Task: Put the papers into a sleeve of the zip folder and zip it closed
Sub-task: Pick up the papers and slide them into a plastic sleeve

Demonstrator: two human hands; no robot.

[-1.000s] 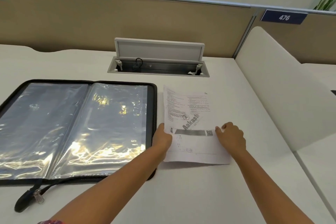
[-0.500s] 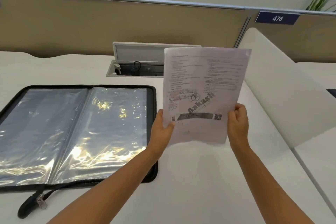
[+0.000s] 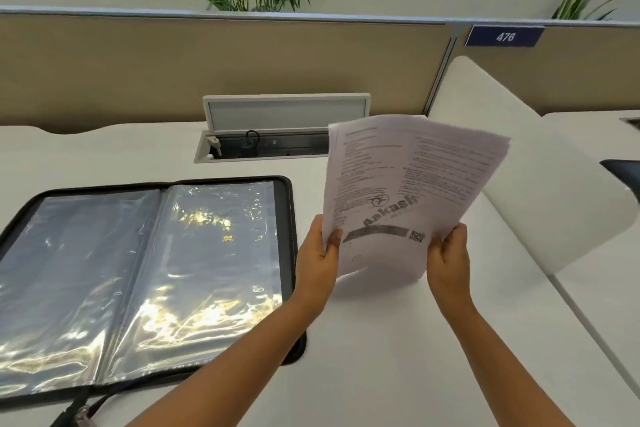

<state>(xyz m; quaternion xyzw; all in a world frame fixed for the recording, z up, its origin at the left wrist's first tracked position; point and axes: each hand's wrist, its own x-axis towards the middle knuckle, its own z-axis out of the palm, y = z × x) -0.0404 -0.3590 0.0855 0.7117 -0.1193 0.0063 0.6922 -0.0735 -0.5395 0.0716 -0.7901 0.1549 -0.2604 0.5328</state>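
Two hands, left hand (image 3: 317, 262) and right hand (image 3: 448, 262), grip several papers (image 3: 408, 184).

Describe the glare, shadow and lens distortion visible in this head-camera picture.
Head view: bright yellowish glare streaks the clear sleeves of the open zip folder; the papers cast a soft shadow on the desk; wide-angle distortion bends the partition edges.

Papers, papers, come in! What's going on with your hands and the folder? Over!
Left hand and right hand grip papers, lifted upright over desk. Folder lies open, sleeves bare, unzipped. Nothing between papers and folder.
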